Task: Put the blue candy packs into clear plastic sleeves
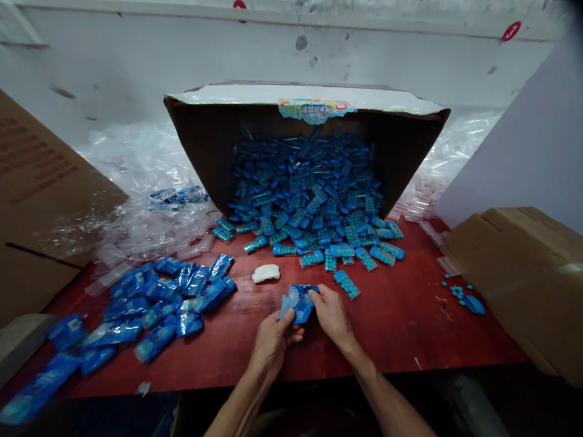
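Between my two hands, above the red table, is a blue printed plastic sleeve (301, 301). The thumb and fingers of my left hand (272, 340) pinch its lower left side. My right hand (331, 312) grips the upper right edge. Whether anything is inside the sleeve I cannot tell. Just beyond my right hand lies a clear bottle with a blue cap and turquoise balls (346, 285). A crumpled white wad (266, 273) rests beyond my left hand. To the left lies a pile of blue-wrapped packs (159, 288).
A cardboard box (191, 139) on its side spills many blue-capped bottles (310, 200) onto the red table (401, 315). Clear plastic wrappers (146, 176) heap behind at left. Loose turquoise balls with a blue cap (471, 303) lie near a carton (519, 273) at right.
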Tool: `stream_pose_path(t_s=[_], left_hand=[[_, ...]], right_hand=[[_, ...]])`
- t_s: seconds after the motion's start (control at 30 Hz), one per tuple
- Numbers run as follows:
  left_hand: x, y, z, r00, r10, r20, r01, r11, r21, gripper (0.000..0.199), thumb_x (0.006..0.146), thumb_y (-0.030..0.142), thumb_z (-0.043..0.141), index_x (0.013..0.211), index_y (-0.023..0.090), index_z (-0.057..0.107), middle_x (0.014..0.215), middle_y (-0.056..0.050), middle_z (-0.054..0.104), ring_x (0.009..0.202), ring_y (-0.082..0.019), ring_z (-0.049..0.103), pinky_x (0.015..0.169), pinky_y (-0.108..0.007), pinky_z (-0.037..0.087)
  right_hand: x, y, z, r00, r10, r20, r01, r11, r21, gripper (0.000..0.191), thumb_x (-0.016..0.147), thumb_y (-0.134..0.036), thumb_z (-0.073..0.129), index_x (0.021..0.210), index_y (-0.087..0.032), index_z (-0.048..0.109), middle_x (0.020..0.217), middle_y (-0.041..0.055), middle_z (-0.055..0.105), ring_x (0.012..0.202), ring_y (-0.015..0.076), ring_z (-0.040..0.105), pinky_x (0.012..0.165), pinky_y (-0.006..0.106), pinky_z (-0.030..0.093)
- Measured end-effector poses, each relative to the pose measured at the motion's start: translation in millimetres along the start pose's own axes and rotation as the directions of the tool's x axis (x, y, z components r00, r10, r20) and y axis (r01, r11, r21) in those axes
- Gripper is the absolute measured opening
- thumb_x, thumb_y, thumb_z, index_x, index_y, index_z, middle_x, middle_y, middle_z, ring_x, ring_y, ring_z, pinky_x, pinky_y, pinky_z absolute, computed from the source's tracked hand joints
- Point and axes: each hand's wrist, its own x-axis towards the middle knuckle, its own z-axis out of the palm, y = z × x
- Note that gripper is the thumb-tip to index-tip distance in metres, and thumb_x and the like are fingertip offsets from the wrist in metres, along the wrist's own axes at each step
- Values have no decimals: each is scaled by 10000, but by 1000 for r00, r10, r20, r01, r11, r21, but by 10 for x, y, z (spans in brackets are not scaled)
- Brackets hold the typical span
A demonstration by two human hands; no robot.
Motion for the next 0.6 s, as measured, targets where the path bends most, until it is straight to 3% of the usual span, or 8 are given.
stream_pose_path(t_s=[0.17, 0.3, 0.43, 0.53, 0.6], left_hand=[[-90, 123, -36, 998, -45, 33, 47, 998, -34, 213, 591, 269, 690, 665, 106, 573, 530, 1, 577, 427, -70, 515, 413, -173, 445], [27, 177, 80, 997, -68, 42, 69, 997, -25, 165, 643, 228, 647, 721, 102, 573, 586, -33, 617, 461, -97, 565, 450, -195, 470], [158, 161, 142, 999, -50, 5, 50, 998, -27, 154, 634, 219, 649, 691, 106, 562, 565, -29, 612, 426, -96, 554, 419, -192, 438], [168, 103, 117, 999, 32, 14, -31, 999, -36, 184, 612, 245, 667, 665, 105, 561, 520, 0, 583, 391, -75, 509, 383, -174, 385], [150, 59, 100, 997, 76, 12, -76, 997, -30, 196, 608, 258, 669, 652, 103, 558, 491, 14, 564, 380, -62, 484, 377, -165, 359]], right_hand=[[32, -12, -58, 998, -31, 49, 40, 981, -192, 151, 776, -233, 406, 692, -189, 523, 653, 19, 576, 628, 149, 523, 560, 228, 343], [-7, -48, -98, 992, -22, 122, 61, 945, -322, 269, 780, -183, 389, 1002, -178, 543, 794, 79, 642, 766, 203, 590, 634, 266, 381], [-43, -49, -202, 1000, -30, -3, 24, 865, -502, 398, 802, -206, 375, 1184, -123, 449, 945, 167, 619, 848, 247, 589, 684, 320, 405], [-40, -13, -268, 987, -103, -124, 51, 929, -365, 347, 823, -281, 361, 1099, -150, 525, 1014, 137, 601, 868, 218, 585, 706, 306, 433], [-25, 13, -260, 988, -110, -112, 88, 978, -187, 334, 827, -307, 355, 1042, -148, 556, 952, 98, 632, 789, 183, 605, 667, 273, 456]])
